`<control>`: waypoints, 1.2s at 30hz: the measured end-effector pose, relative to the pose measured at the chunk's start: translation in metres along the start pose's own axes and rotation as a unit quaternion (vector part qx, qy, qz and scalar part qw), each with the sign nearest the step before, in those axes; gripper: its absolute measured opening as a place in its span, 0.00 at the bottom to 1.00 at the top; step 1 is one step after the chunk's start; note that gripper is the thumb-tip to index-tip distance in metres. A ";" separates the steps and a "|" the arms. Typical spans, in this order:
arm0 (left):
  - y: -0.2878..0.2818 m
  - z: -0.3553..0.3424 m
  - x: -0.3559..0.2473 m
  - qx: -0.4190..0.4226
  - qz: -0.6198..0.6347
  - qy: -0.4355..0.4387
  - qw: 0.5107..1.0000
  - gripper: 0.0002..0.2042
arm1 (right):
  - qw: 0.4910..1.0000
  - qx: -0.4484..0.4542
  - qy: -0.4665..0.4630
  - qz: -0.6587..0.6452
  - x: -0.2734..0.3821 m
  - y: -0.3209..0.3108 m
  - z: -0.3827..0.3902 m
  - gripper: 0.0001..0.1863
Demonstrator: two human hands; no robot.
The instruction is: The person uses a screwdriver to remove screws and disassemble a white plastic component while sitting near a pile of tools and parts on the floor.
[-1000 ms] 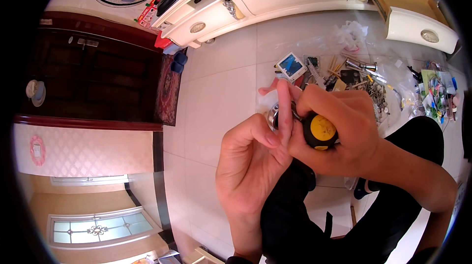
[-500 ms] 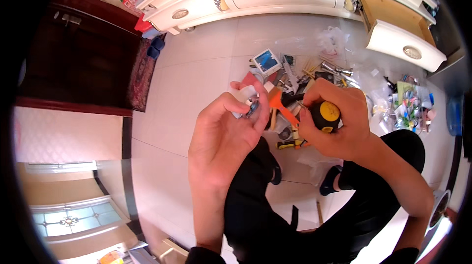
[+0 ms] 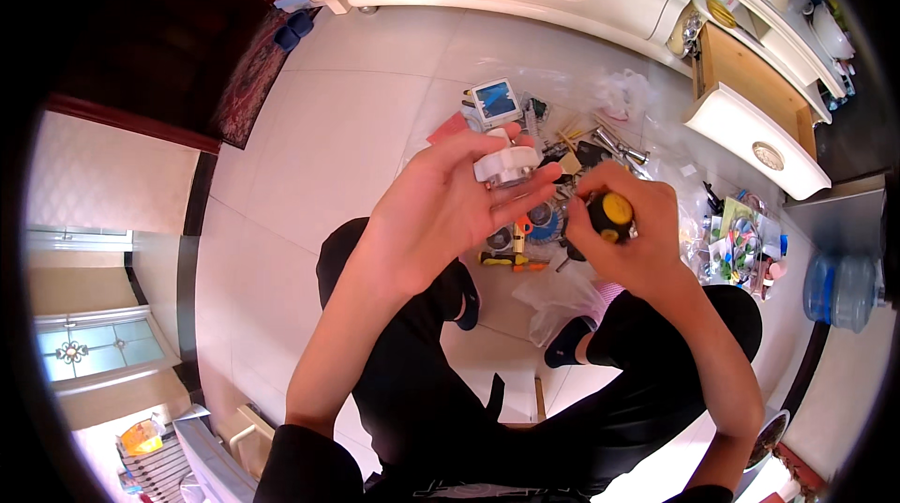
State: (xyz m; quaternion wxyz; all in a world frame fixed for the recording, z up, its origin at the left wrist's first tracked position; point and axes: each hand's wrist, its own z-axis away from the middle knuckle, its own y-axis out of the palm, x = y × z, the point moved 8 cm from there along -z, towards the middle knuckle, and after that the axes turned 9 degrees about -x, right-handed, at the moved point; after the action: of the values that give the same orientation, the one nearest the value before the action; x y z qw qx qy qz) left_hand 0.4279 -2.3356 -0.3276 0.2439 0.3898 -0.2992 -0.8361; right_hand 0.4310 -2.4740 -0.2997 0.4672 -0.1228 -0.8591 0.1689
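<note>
- Far to the left of both grips, a pair of blue slippers (image 3: 293,30) stands by a dark patterned mat (image 3: 246,95).
- The left hand (image 3: 433,205), palm turned up, holds a white plastic piece (image 3: 506,166) at its fingers, thumb alongside and two fingers stretched rightward.
- Just beyond that grip lie a red sheet (image 3: 448,128) and a white-framed device (image 3: 495,101) with a blue screen.
- Nearer the body than the white piece, a yellow-and-black tool (image 3: 506,260) lies on the floor.
- The right hand (image 3: 639,236) is closed around a black-and-yellow handle (image 3: 614,210), apart from the white piece.
- Beyond the right grip lies a crumpled clear bag (image 3: 623,95).
- Right of that grip spreads a colourful heap (image 3: 741,242); farther right rests a blue-tinted water jug (image 3: 842,292).
</note>
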 end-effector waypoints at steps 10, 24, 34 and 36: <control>-0.034 -0.023 0.003 0.008 0.084 -0.053 0.995 0.14 | 0.981 -0.005 0.195 0.000 -0.100 0.039 0.049 0.15; -0.049 -0.050 0.025 -0.062 -0.034 -0.025 0.997 0.14 | 0.840 -0.045 0.534 -0.086 -0.278 0.164 0.283 0.16; -0.054 -0.065 0.042 -0.105 -0.030 -0.065 0.992 0.14 | 0.799 -0.003 0.592 0.104 -0.313 0.085 0.284 0.21; -0.059 -0.070 0.044 -0.105 -0.038 -0.065 0.992 0.13 | 0.818 0.011 0.574 0.029 -0.283 0.081 0.251 0.18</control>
State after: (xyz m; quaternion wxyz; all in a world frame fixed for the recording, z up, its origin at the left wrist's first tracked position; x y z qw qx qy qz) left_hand 0.4479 -2.3445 -0.4269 0.2314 0.3180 -0.2102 -0.8951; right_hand 0.3742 -2.5484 -0.6758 0.8721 -0.2170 -0.4291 0.0907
